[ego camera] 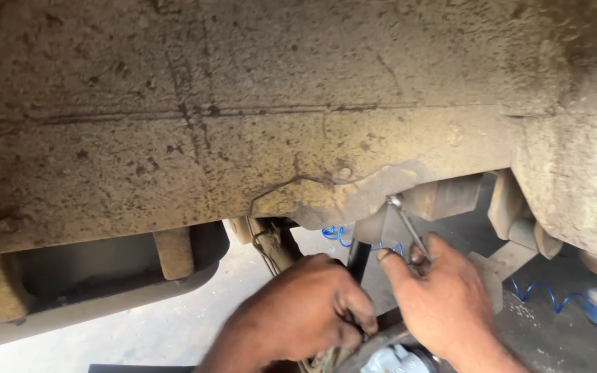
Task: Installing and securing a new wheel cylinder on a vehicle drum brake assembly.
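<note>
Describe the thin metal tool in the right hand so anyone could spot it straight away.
Start at the big dirt-caked underbody panel filling the top. Under its lower edge, right of centre, the right hand pinches a slim silvery wrench that slants up-left. It is the only bright, thin metal bar there, unlike the blue coiled hose.

Left hand (305, 314), back towards the camera, fingers (357, 311) curled downward in a closed grip. Right hand (443, 304) just beside it, thumb and forefinger pinched together, pointing upward, wrist angled lower right.
</note>
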